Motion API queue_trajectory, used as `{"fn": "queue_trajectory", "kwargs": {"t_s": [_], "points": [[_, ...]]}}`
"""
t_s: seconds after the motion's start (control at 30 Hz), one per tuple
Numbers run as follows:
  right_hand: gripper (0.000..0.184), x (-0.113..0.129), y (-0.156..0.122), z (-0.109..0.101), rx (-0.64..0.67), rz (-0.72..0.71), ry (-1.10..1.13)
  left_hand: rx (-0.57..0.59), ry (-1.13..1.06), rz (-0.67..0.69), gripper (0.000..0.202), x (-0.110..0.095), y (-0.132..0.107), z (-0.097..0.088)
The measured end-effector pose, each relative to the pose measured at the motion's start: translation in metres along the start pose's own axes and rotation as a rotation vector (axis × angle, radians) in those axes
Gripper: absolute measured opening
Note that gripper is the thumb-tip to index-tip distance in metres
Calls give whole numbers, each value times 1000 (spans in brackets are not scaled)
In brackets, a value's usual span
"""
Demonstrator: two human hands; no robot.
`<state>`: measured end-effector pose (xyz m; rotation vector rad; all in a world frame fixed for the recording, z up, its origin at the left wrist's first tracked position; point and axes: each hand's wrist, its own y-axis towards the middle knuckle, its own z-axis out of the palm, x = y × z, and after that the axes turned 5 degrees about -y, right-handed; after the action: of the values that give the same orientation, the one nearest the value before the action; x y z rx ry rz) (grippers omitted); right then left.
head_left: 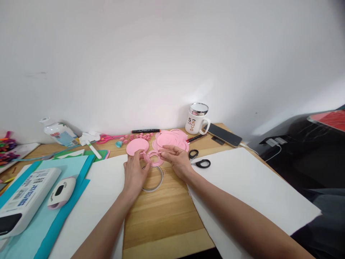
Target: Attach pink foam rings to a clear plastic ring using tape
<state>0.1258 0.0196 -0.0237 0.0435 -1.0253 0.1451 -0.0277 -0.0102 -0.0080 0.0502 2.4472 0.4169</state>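
Note:
My left hand [135,169] and my right hand [176,160] both pinch a pink paper spiral ring [154,158] just above the wooden table [164,205]. The left fingers grip its left end, the right fingers its right side. Under the hands lies a roll of clear tape [156,182]. Behind them lie a pink paper circle [137,145] and a pile of cut pink spirals [170,139]. Small rolled pink paper buds [140,136] sit further back.
Black scissors [198,159] lie right of my right hand. White sheets [250,183] flank the hands; blue paper [43,230], a white box [25,198] and a small pink-white device [61,191] lie left. A mug [196,119], phone [223,135], marker [145,131] and bottle [58,133] line the wall.

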Motion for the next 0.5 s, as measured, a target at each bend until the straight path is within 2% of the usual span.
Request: {"fn": "queue_trajectory", "kwargs": {"t_s": [0.23,0.4,0.5], "points": [[38,-1,1,-2,-23,-6,-6,73,-110,54,60,4,0,1],[39,-1,2,-2,-38,-3,14,141,-142,75,66,5,0,1],[36,-2,1,-2,-2,20,27,127,-105,70,69,2,-1,0]]}}
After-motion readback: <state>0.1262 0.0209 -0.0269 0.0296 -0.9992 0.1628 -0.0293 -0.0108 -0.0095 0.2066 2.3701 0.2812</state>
